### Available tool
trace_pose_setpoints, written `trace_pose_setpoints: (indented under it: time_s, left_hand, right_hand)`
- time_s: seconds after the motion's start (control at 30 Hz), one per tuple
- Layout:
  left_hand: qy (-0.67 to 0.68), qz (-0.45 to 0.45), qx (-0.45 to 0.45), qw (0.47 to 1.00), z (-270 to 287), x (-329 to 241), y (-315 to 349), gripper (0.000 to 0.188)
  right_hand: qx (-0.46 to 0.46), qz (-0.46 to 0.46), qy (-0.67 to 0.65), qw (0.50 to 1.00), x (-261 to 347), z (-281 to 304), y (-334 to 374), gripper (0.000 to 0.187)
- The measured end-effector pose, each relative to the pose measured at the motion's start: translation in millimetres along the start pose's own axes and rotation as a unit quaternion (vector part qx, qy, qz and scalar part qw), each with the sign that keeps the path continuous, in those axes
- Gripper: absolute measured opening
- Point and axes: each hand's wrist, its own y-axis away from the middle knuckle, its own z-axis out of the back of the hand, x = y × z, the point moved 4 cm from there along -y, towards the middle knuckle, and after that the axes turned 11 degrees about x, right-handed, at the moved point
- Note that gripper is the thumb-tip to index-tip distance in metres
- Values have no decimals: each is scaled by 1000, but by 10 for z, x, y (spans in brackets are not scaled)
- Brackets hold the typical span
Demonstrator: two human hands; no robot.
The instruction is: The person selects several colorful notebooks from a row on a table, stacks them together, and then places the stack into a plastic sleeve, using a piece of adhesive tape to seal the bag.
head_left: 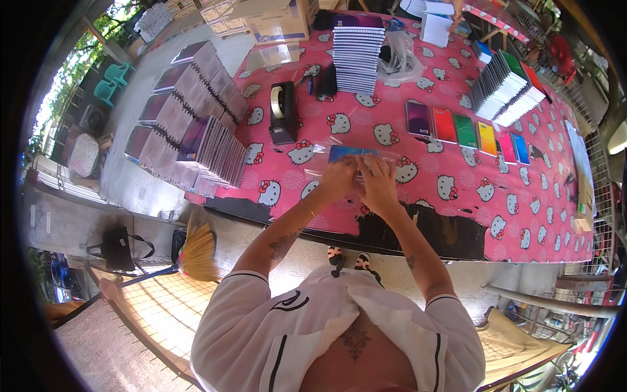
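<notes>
A blue notebook (345, 152) lies near the front of the table, with clear plastic film (315, 174) spread under and around it. My left hand (339, 178) is closed at the notebook's near edge, its fingers bent onto the film. Close against it, my right hand (377, 179) is also closed, fingers bent down over the same edge. The two sets of fingertips nearly meet, and they hide most of the notebook's near half. A black tape dispenser (283, 114) with a roll of tape stands up to the left of my hands.
Spiral notebooks stand in tall stacks (196, 111) at the left, a notebook stack (358, 59) at the back and more stacks (503, 88) at the right. Several coloured notebooks (466, 130) lie in a row. A plastic bag (400, 59) and cardboard box (281, 23) are farther back. Another person's hand (456, 13) shows beyond.
</notes>
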Motion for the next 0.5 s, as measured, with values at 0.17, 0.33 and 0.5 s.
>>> trace_pose_setpoints:
  time_s: [0.17,0.33,0.5]
  left_hand:
    - [-22,-3,-19,1000,-60,-35,79,37]
    - [-33,84,-48,995,-28,-67,498,50]
    - [-102,227,-54,967,420,900,839,34]
  right_hand:
    - [39,12,89,995,-258,-392,3,53]
    - [43,9,100,994,-145,-369,42,45]
    - [50,6,92,994,-87,-403,49,39]
